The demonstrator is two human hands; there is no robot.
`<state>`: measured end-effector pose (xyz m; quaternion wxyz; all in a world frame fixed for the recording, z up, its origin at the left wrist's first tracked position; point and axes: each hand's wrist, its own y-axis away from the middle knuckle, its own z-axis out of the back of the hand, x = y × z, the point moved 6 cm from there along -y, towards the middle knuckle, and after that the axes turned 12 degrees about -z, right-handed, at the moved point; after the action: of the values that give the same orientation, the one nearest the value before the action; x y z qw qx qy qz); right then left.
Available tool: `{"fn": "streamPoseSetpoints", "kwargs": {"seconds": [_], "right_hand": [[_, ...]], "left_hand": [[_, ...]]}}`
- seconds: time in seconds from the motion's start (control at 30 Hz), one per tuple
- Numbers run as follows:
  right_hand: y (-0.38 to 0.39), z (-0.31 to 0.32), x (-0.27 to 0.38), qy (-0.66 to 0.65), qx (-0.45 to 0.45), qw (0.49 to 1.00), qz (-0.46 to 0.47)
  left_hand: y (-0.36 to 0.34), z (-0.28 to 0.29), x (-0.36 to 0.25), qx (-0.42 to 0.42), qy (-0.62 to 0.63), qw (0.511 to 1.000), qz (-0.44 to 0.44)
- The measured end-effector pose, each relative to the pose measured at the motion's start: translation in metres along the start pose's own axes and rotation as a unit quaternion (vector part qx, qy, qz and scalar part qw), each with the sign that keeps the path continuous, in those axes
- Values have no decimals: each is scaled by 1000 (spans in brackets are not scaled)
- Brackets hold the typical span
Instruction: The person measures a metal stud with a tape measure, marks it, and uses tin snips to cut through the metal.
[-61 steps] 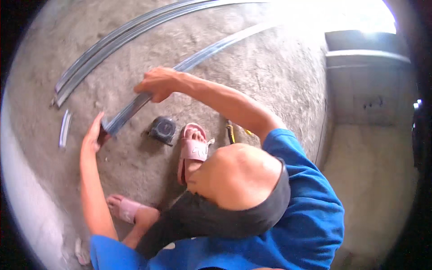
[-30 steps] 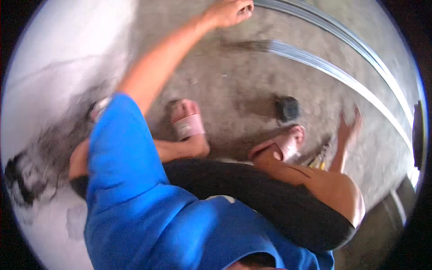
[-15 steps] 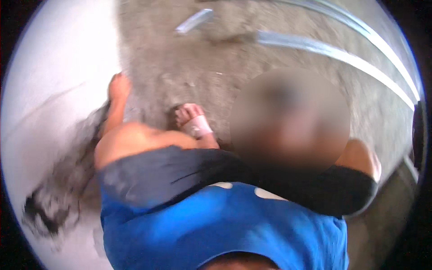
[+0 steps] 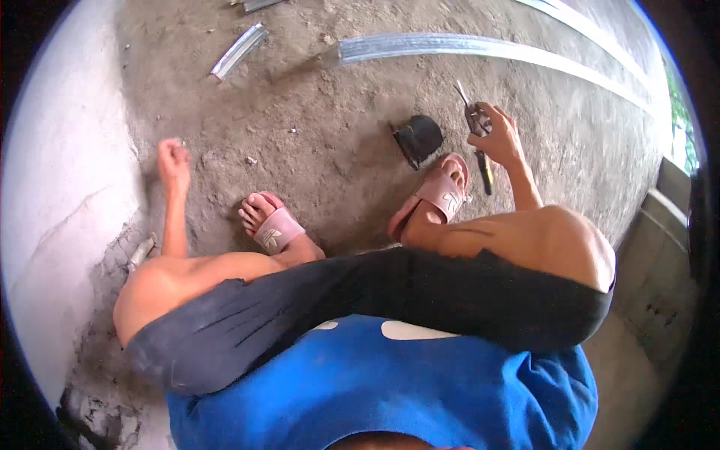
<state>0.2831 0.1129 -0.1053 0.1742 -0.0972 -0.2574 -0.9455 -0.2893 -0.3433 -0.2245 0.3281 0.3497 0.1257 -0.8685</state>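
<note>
My left hand [image 4: 174, 161] is beside the left wall with its fingers curled; whether it holds anything is unclear. My right hand [image 4: 496, 135] is closed on a metal cutting tool [image 4: 484, 174] with long pale tips and a dark and yellow handle, low over the floor beside my right sandal [image 4: 450, 196]. Left of that hand a black tape measure [image 4: 418, 140] lies on the dusty floor. Beyond it a long metal channel [image 4: 420, 45] stretches to the right. A short channel piece [image 4: 238, 51] lies farther left.
A pale wall [image 4: 60, 187] runs along my left side. More channel lengths [image 4: 570, 22] lie at the top, with another piece [image 4: 259, 4] at the top edge. At the right are a low concrete ledge [image 4: 671, 206] and an opening with greenery [image 4: 679, 112]. My pink sandals are under me.
Two seconds ago both hands held a metal channel; it has been let go onto the floor. My right hand has taken hold of the tool, my left hand moved beside the wall.
</note>
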Motion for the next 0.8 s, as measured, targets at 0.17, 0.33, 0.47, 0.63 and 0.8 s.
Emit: {"fn": "streamPoseSetpoints", "kwargs": {"seconds": [0.17,0.33,0.47,0.63,0.8], "right_hand": [[20,5,66,-124,160,979,-25],[37,-77,168,-83,188,966,159],[41,-106,160,-182,188,956,132],[31,-55,104,55,-62,994,65],[35,-83,75,-38,1,999,33]], "left_hand": [[-4,-114,-213,57,381,920,69],[22,-150,-277,171,443,879,54],[14,-170,-276,201,269,941,-37],[16,-162,-261,103,173,970,-139],[10,-175,-276,205,99,969,-91]]}}
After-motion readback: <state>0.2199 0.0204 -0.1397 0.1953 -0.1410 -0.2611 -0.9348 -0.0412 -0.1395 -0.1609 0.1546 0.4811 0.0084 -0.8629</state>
